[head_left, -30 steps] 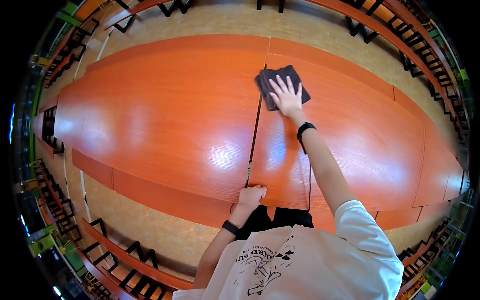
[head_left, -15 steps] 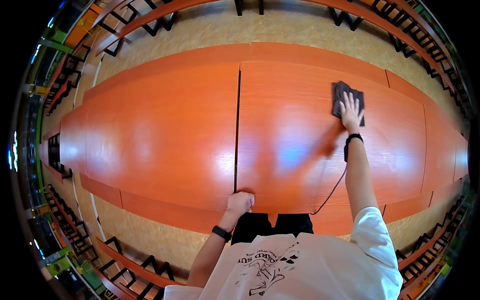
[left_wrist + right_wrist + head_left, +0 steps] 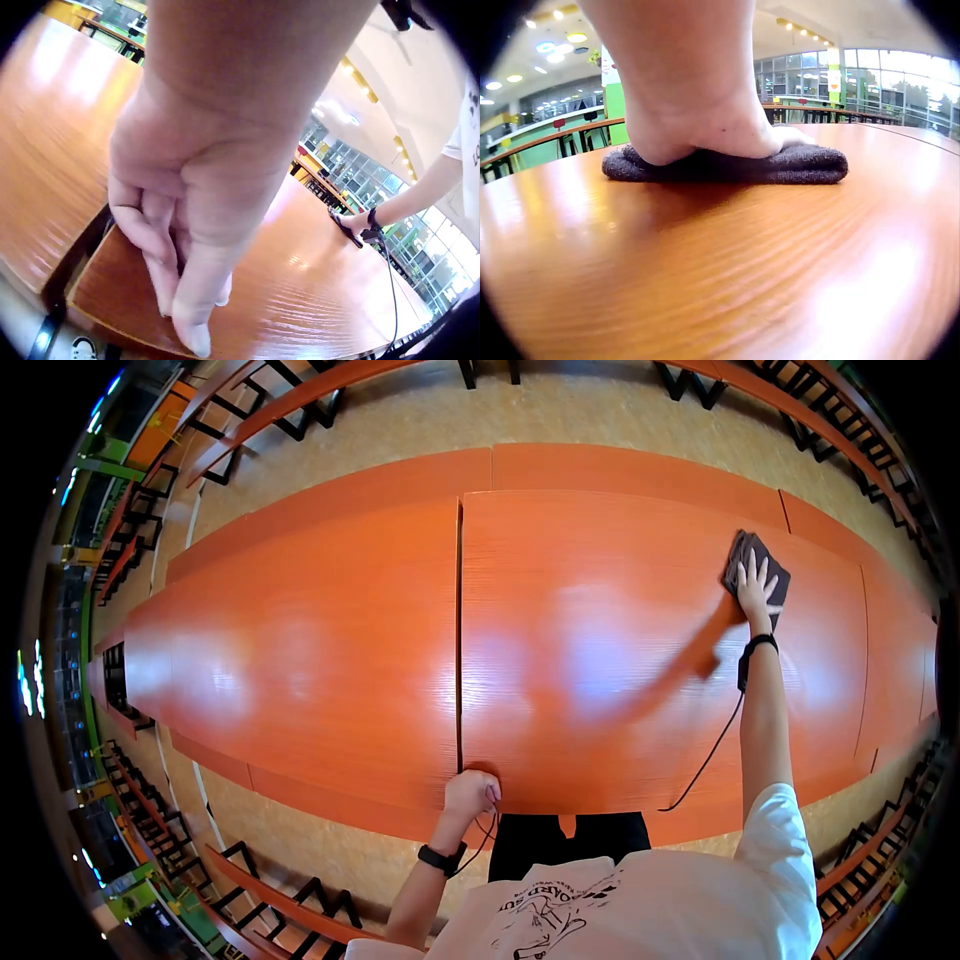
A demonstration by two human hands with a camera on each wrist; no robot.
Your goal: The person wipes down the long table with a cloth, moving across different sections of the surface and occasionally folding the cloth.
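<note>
2 hands work well apart on a long orange surface (image 3: 580, 640). The right hand (image 3: 757, 588) lies flat with its fingers spread and straight on a dark folded cloth (image 3: 742, 552), at the upper right of the head view, near the far end of the panel. The open palm seems laid that way to press the whole cloth down evenly. The right wrist view agrees: the heel of the hand (image 3: 697, 112) squashes the cloth (image 3: 802, 163) against the glossy wood. The arm is stretched far out, so the body leans forward over the near edge.

That lean probably explains the left hand (image 3: 470, 795). It sits at the lower middle of the frame, right where the seam (image 3: 459, 640) between 2 panels meets the near edge. Its fingers (image 3: 161, 262) curl down over that edge, clamped there as a brace. A thin black cable (image 3: 710, 755) runs from the right wrist band (image 3: 748, 652) back toward the body.

Compared with 1 s ago, the cloth and right hand have travelled from just beside the seam at the upper middle all the way to the right. At 0.5 s ago they were about halfway there. The left hand has stayed at the seam on the near edge.
</note>
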